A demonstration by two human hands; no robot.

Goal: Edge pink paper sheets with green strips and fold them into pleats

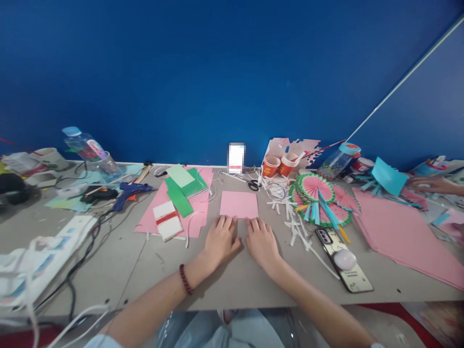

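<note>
A small pink paper square [239, 203] lies flat on the grey table [224, 282] in front of me. My left hand [218, 240] rests just below its near edge, fingers stretched out and touching that edge. My right hand [261, 240] lies beside it in the same way, fingers flat at the paper's lower right corner. Neither hand holds anything. A dark red bead bracelet [185, 279] sits on my left wrist.
Left of the square lie pink and green sheets [181, 193], a white-and-red pad [167, 220] and a blue glue gun [127, 192]. To the right are watermelon paper fans [319, 198], white paper strips, scissors [253, 184], two red cups [279, 165], a phone [344, 261], big pink sheets [406, 237]. Another person's hand [433, 183] is far right.
</note>
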